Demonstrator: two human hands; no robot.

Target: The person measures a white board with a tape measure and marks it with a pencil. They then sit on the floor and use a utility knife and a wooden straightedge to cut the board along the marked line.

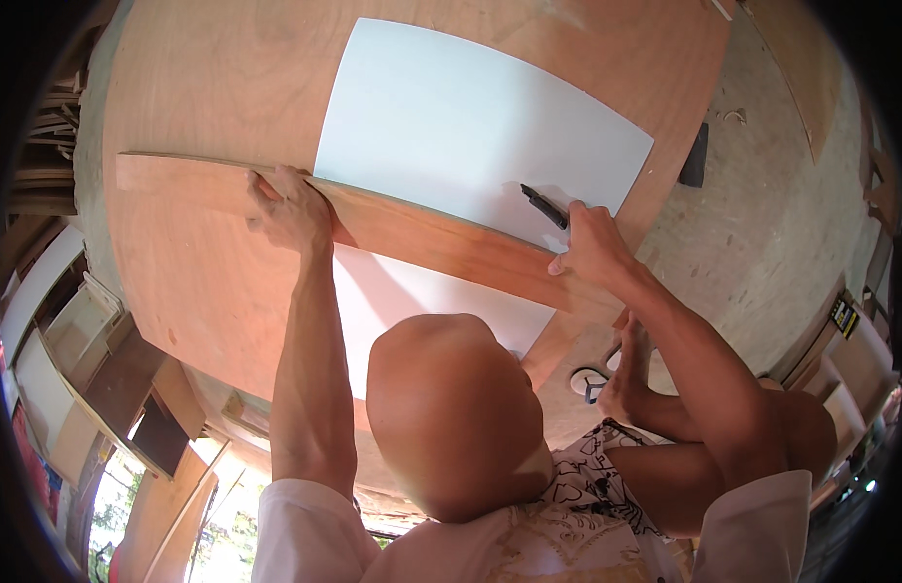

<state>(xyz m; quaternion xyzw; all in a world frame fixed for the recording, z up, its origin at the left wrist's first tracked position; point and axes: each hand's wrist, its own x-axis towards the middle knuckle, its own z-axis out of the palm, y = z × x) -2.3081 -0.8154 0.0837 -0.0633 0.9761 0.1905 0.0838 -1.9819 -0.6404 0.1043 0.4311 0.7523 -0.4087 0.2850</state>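
Observation:
A long, narrow wooden board lies slantwise across a large white sheet, which shows on both sides of it. My left hand is closed over the board's left half, its fingers bent at the far edge. Near the board's right end, my right hand curls around the end of a slim black pen-like tool, whose tip points up and left over the sheet. The thumb of that hand rests at the board's far edge. Its exact grip on the tool is partly hidden.
Beneath the sheet spreads a wide plywood panel. My bent knee hides part of the sheet's near side. On the concrete floor at right are a dark flat piece and a sandal. Wooden panels stand at left.

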